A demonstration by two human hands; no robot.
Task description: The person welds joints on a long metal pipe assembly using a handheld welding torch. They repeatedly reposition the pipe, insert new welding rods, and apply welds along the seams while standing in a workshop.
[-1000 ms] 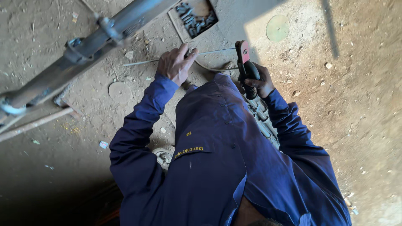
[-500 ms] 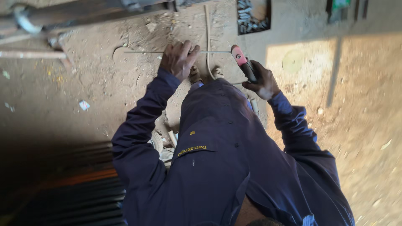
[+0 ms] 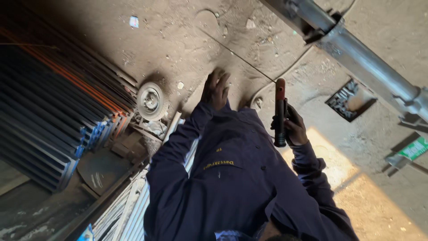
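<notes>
Far left: a stack of dark steel sheets point(image 3: 49, 116), edges streaked orange and blue, too many to count. Just right of the stack's corner, one small grey wheel point(image 3: 150, 101) lying flat on the dirt floor point(image 3: 178, 40), with bits of scrap beside it. Below that, a bundle of pale metal bars point(image 3: 133, 209) running down toward the bottom edge; number unclear.

Centre: dark blue work overalls filling the lower middle, both sleeves reaching upward. Left hand point(image 3: 215, 89) pressed down on the floor, fingers spread and flat, pinching nothing that can be made out. One thin straight rod point(image 3: 243, 64) lying on the floor just beyond those fingertips, running diagonally toward the upper left; contact between hand and rod cannot be told.

Right of centre: right hand point(image 3: 293, 129) wrapped tight around one black-handled electrode holder with a red tip point(image 3: 280, 111), held upright, tip pointing at the near end of the rod. One thin cable point(image 3: 285, 71) curving across the floor nearby.

Further right: one square floor grate point(image 3: 347, 100), set into the ground. Above it, one thick grey steel pipe point(image 3: 356, 51) with a clamp fitting, crossing the upper right corner diagonally. Far right edge: one small green tag point(image 3: 414, 148) beside a metal bracket.
</notes>
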